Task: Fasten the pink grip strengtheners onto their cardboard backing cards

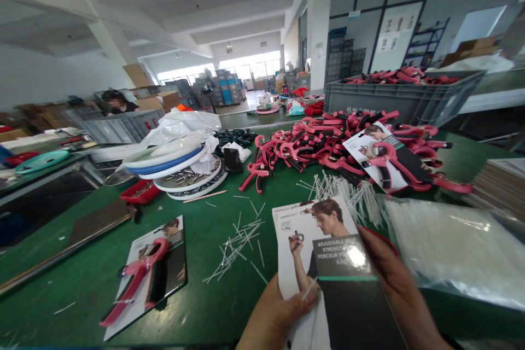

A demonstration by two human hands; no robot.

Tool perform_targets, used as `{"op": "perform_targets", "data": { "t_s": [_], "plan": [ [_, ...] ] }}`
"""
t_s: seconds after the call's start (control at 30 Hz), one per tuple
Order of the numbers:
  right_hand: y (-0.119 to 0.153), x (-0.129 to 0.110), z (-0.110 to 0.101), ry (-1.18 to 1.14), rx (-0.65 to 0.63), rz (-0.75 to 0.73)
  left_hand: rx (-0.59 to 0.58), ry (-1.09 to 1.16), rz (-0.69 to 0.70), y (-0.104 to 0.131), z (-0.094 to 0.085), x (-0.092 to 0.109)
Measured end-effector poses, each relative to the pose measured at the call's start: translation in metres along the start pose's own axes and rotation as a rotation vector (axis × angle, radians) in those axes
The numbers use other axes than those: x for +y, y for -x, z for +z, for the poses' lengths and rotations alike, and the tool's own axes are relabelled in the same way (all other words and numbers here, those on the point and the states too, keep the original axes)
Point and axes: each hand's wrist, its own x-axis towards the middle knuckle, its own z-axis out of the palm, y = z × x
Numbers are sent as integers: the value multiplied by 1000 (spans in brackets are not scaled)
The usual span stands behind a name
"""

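Observation:
A small stack of printed cardboard backing cards (348, 284) is between my two hands, low in front of me. My left hand (283, 309) grips its left edge, thumb lying across the front; a thin white strip shows by that thumb. Around the right edge curls my right hand (389, 270), its fingertips partly hidden behind the cards. To the left, a pink-and-black hand grip (141, 279) lies on another card (174, 262) on the green table. Cut white cable tie pieces (241, 240) are scattered between. Beyond the stack are whole white cable ties (344, 191).
Many pink hand grips (303, 139) are heaped at the back, one on a card (369, 158). A grey crate (394, 101) stands behind. Right is a clear bag of cable ties (455, 246); left are stacked round trays (174, 167) and a red tray (139, 192). A person (118, 103) is far left.

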Motion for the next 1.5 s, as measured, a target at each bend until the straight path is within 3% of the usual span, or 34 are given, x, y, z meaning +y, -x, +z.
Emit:
{"op": "perform_targets", "data": {
  "t_s": [0.07, 0.1, 0.13, 0.2, 0.3, 0.4, 0.53, 0.63, 0.87, 1.0, 1.1, 1.13, 1.2, 1.27, 1.4, 1.5],
  "plan": [
    [-6, -15, -12, 110, 60, -117, 44, -3, -1, 1, 2, 1],
    [-10, -24, -16, 206, 30, -240, 64, -8, 1, 1, 4, 2],
    [-13, -33, -18, 319, -48, -390, 72, -11, 13, 1, 6, 4],
    [-18, -48, -16, 541, -354, -626, 60, -10, 65, 1, 12, 7],
    [-23, -54, -2, 721, -635, -674, 67, -8, 177, 1, 18, 10],
    [-27, -42, 11, 756, -703, -723, 115, -65, 236, 1, 16, 10],
    [-34, -28, 11, 645, -771, -839, 166, -111, 204, 3, 9, 7],
    [-35, -29, 6, 444, -748, -791, 168, -142, 203, 3, 7, 7],
    [-31, -32, 10, 227, -441, -502, 134, -108, 205, -2, 8, 6],
    [-47, -22, 4, 294, -301, -302, 99, -55, 204, -5, 4, 13],
    [-77, -4, -10, 624, -182, -104, 182, -32, 176, -8, -1, 27],
    [-88, 5, -14, 825, -247, -57, 220, -39, 165, -10, -3, 32],
    [-107, 24, -21, 948, -359, -2, 265, -70, 141, -15, -8, 39],
    [-119, 44, -21, 1037, -456, 44, 225, -83, 129, -21, -12, 43],
    [-135, 71, -10, 1180, -489, 123, 126, -129, 130, -32, -21, 44],
    [-149, 80, 1, 1232, -479, 162, 170, -219, 121, -37, -26, 45]
  ]
}}
